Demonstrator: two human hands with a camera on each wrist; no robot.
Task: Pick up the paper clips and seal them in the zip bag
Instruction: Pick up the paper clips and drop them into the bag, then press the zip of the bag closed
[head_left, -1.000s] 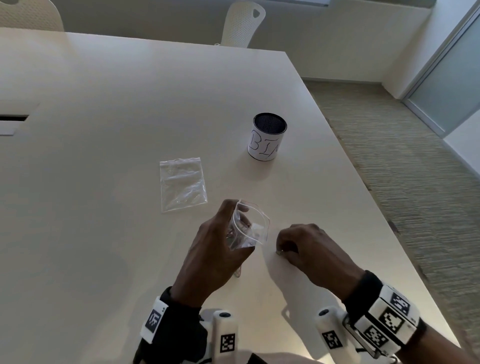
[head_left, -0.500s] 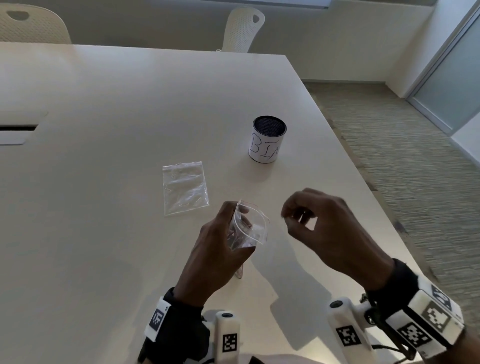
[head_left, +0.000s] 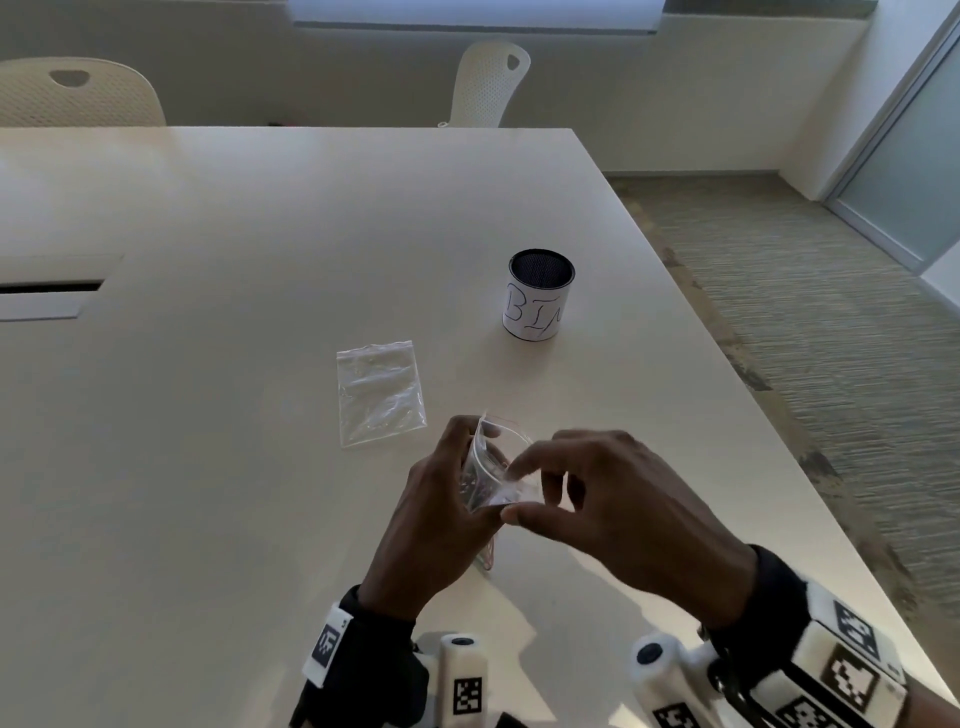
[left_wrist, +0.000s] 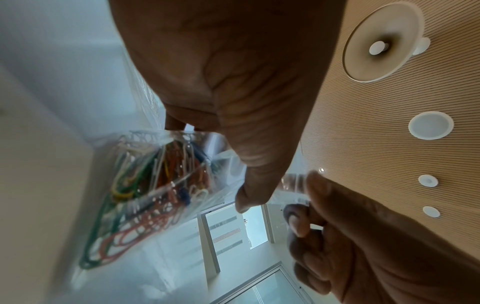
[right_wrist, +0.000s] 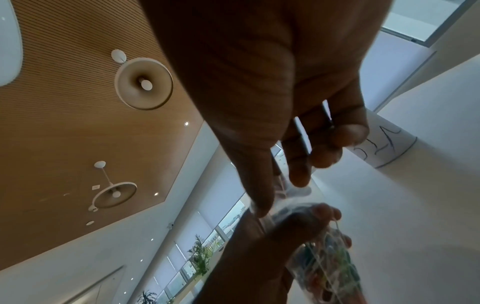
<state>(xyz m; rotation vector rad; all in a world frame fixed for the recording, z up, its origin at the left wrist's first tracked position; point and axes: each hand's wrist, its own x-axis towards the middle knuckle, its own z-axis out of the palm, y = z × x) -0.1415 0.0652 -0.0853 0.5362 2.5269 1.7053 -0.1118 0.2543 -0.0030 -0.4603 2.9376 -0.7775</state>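
My left hand (head_left: 467, 457) holds a small clear zip bag (head_left: 491, 480) upright just above the table, near its front edge. Coloured paper clips (left_wrist: 145, 185) fill the bag's lower part; they also show in the right wrist view as a bunch of paper clips (right_wrist: 327, 273). My right hand (head_left: 511, 493) is at the bag's open mouth. Its index finger reaches over the rim and its thumb sits under the front wall, pinching the plastic. Whether a clip is between those fingers is hidden.
A second, empty zip bag (head_left: 379, 392) lies flat on the table to the upper left. A black mesh cup with a white paper label (head_left: 537, 296) stands behind. The table's right edge (head_left: 727, 405) runs close by. Two white chairs stand at the far side.
My right hand rose from the table top, where it was picking something up, and came left to the bag's mouth. The left hand kept the bag in about the same spot.
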